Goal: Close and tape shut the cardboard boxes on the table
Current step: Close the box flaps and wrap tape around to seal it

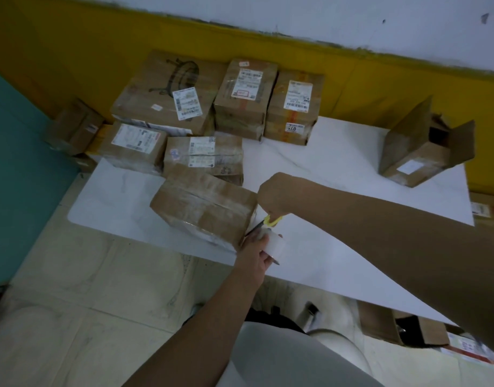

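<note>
Yellow paint covers the lower wall (86,51) behind the table and meets a pale upper part along a rough, uneven line. To my left stands a teal panel (22,163). Below me the floor (86,289) is pale tile with grey scuffs. The table (338,169) has a white top with faint grey veins, and its near edge runs slantwise across my view.

At its far left corner a cluster of sealed boxes (240,101) sits against the wall, labels up. A large one has a black drawing printed on it, two taller ones stand beside it, and two smaller ones sit in front. One more brown box (75,124) sits past the table's left end. At the far right, well apart from the rest, is an open box (424,152) with its flaps spread. Another open carton (393,325) rests on the floor under the table's right end.

Nearest me, close to the front edge, is the taped box (203,210), its top closed and shiny with clear tape. My left hand (254,255) curls round the tape roll (272,245) just beside the box's right corner. My right hand (276,194) grips the yellow-handled scissors (271,221) from above, blades pointing between roll and box. I cannot tell whether they touch the tape.
</note>
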`<state>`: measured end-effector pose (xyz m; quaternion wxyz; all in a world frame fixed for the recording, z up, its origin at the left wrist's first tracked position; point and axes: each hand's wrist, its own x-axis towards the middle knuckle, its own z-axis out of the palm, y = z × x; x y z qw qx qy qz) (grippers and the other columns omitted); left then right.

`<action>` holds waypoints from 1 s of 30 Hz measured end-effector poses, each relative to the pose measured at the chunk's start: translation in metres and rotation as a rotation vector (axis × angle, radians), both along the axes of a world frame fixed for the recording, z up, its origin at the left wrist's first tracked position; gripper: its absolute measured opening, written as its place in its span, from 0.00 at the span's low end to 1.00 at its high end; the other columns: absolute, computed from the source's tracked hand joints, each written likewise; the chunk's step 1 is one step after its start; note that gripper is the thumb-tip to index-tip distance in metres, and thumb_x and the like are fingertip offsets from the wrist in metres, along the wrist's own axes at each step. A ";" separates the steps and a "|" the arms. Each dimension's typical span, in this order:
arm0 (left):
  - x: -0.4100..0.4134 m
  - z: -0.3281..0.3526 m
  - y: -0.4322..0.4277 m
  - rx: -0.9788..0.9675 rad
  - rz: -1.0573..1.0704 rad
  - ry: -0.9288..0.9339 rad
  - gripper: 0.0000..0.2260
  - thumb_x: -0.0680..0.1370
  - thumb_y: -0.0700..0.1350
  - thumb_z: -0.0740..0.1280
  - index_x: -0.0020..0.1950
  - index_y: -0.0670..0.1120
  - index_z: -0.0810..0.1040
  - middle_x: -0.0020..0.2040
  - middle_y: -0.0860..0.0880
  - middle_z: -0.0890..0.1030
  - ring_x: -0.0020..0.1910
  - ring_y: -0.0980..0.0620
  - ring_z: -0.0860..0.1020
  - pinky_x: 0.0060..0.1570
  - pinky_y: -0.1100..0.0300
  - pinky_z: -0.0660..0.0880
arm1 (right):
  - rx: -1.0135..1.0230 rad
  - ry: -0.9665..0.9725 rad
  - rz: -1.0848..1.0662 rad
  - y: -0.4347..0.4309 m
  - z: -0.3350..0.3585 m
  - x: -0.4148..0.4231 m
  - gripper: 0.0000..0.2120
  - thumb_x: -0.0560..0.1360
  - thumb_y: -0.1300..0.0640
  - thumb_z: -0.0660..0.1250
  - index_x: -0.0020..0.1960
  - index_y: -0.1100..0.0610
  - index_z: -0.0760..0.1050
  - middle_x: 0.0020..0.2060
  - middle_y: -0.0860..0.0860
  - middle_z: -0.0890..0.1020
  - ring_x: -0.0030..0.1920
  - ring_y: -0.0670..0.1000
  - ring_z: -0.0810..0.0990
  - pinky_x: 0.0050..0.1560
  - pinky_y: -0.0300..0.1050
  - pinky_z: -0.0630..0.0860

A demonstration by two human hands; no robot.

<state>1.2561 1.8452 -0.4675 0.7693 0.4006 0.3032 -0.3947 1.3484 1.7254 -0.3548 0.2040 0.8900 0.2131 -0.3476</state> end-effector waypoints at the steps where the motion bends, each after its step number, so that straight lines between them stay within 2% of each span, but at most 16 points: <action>1: -0.001 0.000 0.001 0.011 -0.002 -0.004 0.13 0.80 0.37 0.64 0.64 0.45 0.74 0.47 0.46 0.85 0.51 0.44 0.82 0.46 0.49 0.78 | -0.010 -0.019 0.001 0.000 -0.003 -0.002 0.18 0.79 0.54 0.66 0.31 0.55 0.68 0.32 0.46 0.70 0.31 0.48 0.69 0.36 0.39 0.68; 3: -0.003 -0.002 0.003 0.030 -0.015 -0.010 0.11 0.81 0.39 0.64 0.63 0.44 0.75 0.51 0.45 0.85 0.50 0.43 0.82 0.45 0.50 0.79 | -0.047 -0.019 -0.026 -0.004 -0.005 -0.006 0.13 0.80 0.53 0.64 0.37 0.55 0.71 0.36 0.45 0.71 0.35 0.48 0.71 0.43 0.41 0.70; 5: -0.005 -0.002 0.004 0.048 -0.045 -0.008 0.10 0.81 0.41 0.64 0.63 0.42 0.75 0.56 0.42 0.83 0.49 0.43 0.83 0.47 0.49 0.79 | -0.083 0.010 -0.095 -0.013 0.001 -0.007 0.11 0.80 0.51 0.63 0.41 0.54 0.70 0.36 0.45 0.69 0.35 0.47 0.69 0.42 0.42 0.68; 7: -0.006 -0.002 0.003 0.073 -0.105 -0.022 0.09 0.82 0.42 0.64 0.61 0.41 0.76 0.56 0.41 0.82 0.49 0.43 0.82 0.50 0.49 0.79 | -0.088 0.050 -0.207 -0.027 0.007 -0.008 0.11 0.80 0.51 0.64 0.41 0.56 0.71 0.34 0.47 0.69 0.35 0.48 0.71 0.38 0.43 0.69; 10: -0.007 -0.003 -0.001 0.115 -0.179 -0.047 0.08 0.80 0.42 0.66 0.58 0.41 0.78 0.54 0.40 0.83 0.47 0.42 0.82 0.50 0.48 0.80 | -0.061 0.028 -0.368 -0.054 0.000 -0.026 0.11 0.76 0.59 0.67 0.36 0.57 0.71 0.33 0.50 0.72 0.40 0.53 0.76 0.40 0.43 0.72; 12: -0.007 -0.005 -0.004 0.140 -0.225 -0.075 0.10 0.80 0.43 0.67 0.59 0.42 0.79 0.52 0.41 0.85 0.46 0.43 0.84 0.47 0.49 0.81 | 0.013 -0.048 -0.484 -0.070 -0.021 -0.046 0.06 0.76 0.57 0.66 0.42 0.59 0.76 0.41 0.53 0.78 0.43 0.55 0.79 0.41 0.44 0.74; 15: -0.005 0.001 -0.008 0.165 -0.290 -0.112 0.09 0.80 0.44 0.67 0.58 0.42 0.79 0.50 0.43 0.85 0.45 0.45 0.85 0.43 0.51 0.82 | 0.150 -0.093 -0.731 -0.089 -0.063 -0.075 0.13 0.78 0.53 0.64 0.58 0.59 0.78 0.57 0.56 0.79 0.55 0.57 0.80 0.50 0.46 0.77; 18: 0.001 0.007 -0.010 0.190 -0.361 -0.183 0.09 0.79 0.45 0.69 0.57 0.44 0.81 0.52 0.42 0.84 0.48 0.44 0.84 0.46 0.48 0.82 | 0.296 -0.116 -0.934 -0.093 -0.090 -0.094 0.17 0.79 0.49 0.64 0.62 0.59 0.76 0.61 0.56 0.77 0.61 0.56 0.77 0.59 0.47 0.75; 20: 0.006 0.011 -0.012 0.250 -0.439 -0.252 0.08 0.78 0.50 0.70 0.54 0.49 0.83 0.55 0.43 0.82 0.52 0.42 0.82 0.52 0.43 0.81 | 0.446 -0.167 -1.067 -0.087 -0.096 -0.100 0.19 0.80 0.44 0.61 0.56 0.59 0.79 0.54 0.55 0.80 0.58 0.56 0.77 0.59 0.48 0.74; 22: 0.010 0.018 -0.014 0.335 -0.504 -0.320 0.05 0.77 0.53 0.70 0.50 0.55 0.84 0.56 0.45 0.79 0.55 0.42 0.78 0.54 0.42 0.80 | 0.609 -0.221 -1.213 -0.072 -0.092 -0.107 0.26 0.81 0.38 0.56 0.42 0.59 0.79 0.40 0.52 0.80 0.49 0.56 0.80 0.52 0.48 0.74; 23: 0.011 0.021 -0.015 0.358 -0.504 -0.332 0.05 0.77 0.53 0.70 0.48 0.56 0.84 0.56 0.46 0.78 0.56 0.43 0.77 0.54 0.42 0.80 | 0.690 -0.250 -1.291 -0.062 -0.088 -0.112 0.29 0.80 0.36 0.54 0.40 0.58 0.79 0.36 0.50 0.80 0.46 0.54 0.81 0.51 0.47 0.74; 25: 0.015 0.025 -0.018 0.364 -0.494 -0.354 0.04 0.78 0.52 0.69 0.47 0.56 0.84 0.57 0.47 0.79 0.56 0.44 0.77 0.54 0.46 0.80 | 0.872 -0.282 -1.412 -0.040 -0.083 -0.127 0.30 0.79 0.35 0.54 0.44 0.57 0.83 0.39 0.50 0.84 0.45 0.51 0.81 0.54 0.48 0.76; 27: 0.020 0.029 -0.018 0.350 -0.486 -0.345 0.04 0.79 0.50 0.68 0.48 0.55 0.83 0.58 0.47 0.80 0.57 0.45 0.78 0.50 0.52 0.80 | 1.051 -0.287 -1.491 -0.018 -0.082 -0.145 0.30 0.79 0.35 0.56 0.48 0.60 0.82 0.44 0.54 0.85 0.48 0.53 0.82 0.56 0.49 0.75; 28: 0.023 0.028 -0.017 0.361 -0.509 -0.372 0.05 0.80 0.50 0.67 0.49 0.55 0.83 0.58 0.47 0.80 0.56 0.47 0.78 0.48 0.56 0.79 | 1.101 -0.289 -1.506 -0.009 -0.082 -0.155 0.29 0.78 0.35 0.58 0.46 0.60 0.82 0.43 0.52 0.84 0.47 0.52 0.81 0.55 0.46 0.74; 30: 0.027 0.027 -0.013 0.429 -0.584 -0.465 0.06 0.80 0.49 0.66 0.49 0.55 0.84 0.56 0.52 0.82 0.53 0.51 0.79 0.48 0.61 0.78 | 1.146 -0.339 -1.474 0.008 -0.079 -0.173 0.21 0.75 0.36 0.65 0.37 0.53 0.76 0.34 0.43 0.79 0.39 0.43 0.77 0.45 0.34 0.70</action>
